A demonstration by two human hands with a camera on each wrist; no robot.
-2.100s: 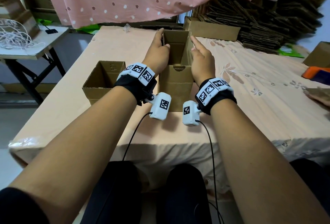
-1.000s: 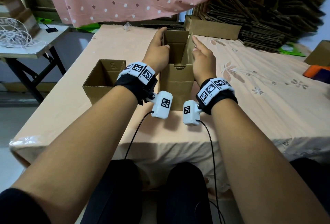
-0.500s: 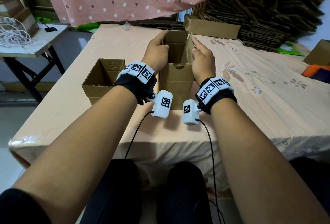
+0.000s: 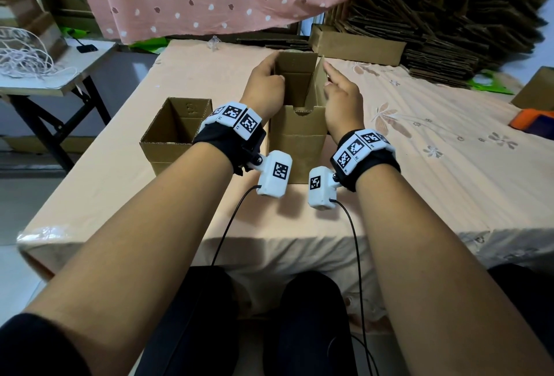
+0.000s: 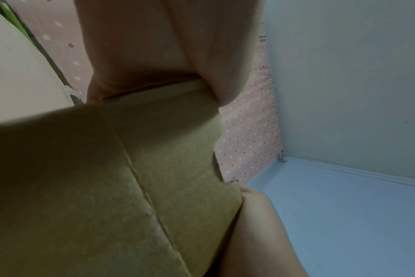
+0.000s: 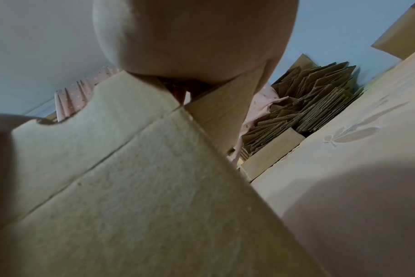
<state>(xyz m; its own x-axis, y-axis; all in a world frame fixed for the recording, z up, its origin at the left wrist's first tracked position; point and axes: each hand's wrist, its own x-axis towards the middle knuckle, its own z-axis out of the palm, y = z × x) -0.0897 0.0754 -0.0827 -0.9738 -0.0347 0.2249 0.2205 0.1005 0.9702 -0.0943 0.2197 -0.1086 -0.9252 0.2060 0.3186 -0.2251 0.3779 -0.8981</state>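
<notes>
Well, closest in, the left hand (image 4: pixel 263 87) is gripping the left top flap of the tall box (image 4: pixel 296 141), with the thumb hooking inside and the fingers (image 4: pixel 261 67) wrapping the outside. The right hand (image 4: pixel 343 102) is laying a straight forefinger along the right flap. Its thumb is probably pinching that flap's edge, though the cardboard is hiding the rest. The box is standing upright on the surface (image 4: pixel 419 189), near the front edge, with its top flaps open.

Being tall, narrow and held only at the top, it is risking a tip or a slide on the cloth if one hand is pushing harder than the other. A hard squeeze is also threatening to crease a flap. Just to the left, the open box (image 4: pixel 177 132) is sitting near enough for the left wrist to knock it. Farther back, the shallow carton (image 4: pixel 356 42) and the flat cardboard stack (image 4: pixel 443 30) are lying well apart.

Against the frame two seconds back, almost nothing is changing: both hands are keeping to the same flaps, and the box is staying on the same spot.
</notes>
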